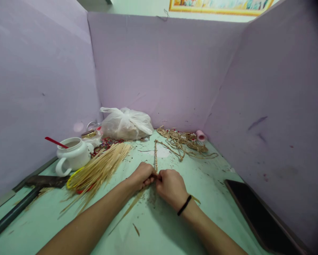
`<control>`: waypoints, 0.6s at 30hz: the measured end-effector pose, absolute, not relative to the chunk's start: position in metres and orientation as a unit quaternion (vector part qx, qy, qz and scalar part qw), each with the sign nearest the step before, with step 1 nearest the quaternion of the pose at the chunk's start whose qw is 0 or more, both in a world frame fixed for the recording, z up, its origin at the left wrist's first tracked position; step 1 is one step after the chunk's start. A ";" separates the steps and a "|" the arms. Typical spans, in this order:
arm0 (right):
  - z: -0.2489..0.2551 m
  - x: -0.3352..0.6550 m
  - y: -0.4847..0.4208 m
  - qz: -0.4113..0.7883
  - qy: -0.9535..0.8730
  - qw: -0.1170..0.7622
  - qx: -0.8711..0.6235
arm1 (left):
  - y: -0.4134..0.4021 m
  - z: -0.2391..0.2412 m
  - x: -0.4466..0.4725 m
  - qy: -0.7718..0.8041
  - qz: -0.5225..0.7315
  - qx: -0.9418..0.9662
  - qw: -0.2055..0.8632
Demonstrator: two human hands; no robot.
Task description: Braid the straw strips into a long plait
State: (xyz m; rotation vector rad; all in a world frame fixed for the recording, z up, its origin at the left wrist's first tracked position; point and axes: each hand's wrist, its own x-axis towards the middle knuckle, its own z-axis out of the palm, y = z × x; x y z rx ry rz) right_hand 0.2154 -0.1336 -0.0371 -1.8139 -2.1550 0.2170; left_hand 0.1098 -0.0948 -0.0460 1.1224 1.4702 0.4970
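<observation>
A thin braided straw cord (156, 156) runs straight away from me along the green tabletop. At its near end my left hand (145, 176) and my right hand (171, 186) meet, both with fingers closed in a pinch on the braid. One loose flat straw strip (129, 209) trails from under my left hand toward me. The tip of another strip (196, 199) shows beyond my right wrist, which wears a black band. My fingers hide the point where the strands cross.
Left of my hands lie a straw bundle (105, 163), a white pot (74, 154) with a red stick, and a hammer (18, 202). Behind are a tied plastic bag (127, 124), tangled twine (185, 140) and a pink spool (200, 135). A dark phone-like slab (262, 216) lies right. Purple walls enclose three sides.
</observation>
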 end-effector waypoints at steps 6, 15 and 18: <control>-0.033 0.215 -0.138 0.094 -0.765 0.150 -0.619 | -0.091 -0.046 0.101 0.599 0.228 0.527 0.558; -0.046 0.230 -0.104 0.580 -0.507 0.318 -0.553 | -0.083 -0.054 0.090 0.566 0.202 0.583 0.547; -0.048 0.227 -0.106 0.597 -0.508 0.290 -0.549 | -0.082 -0.054 0.089 0.559 0.192 0.594 0.546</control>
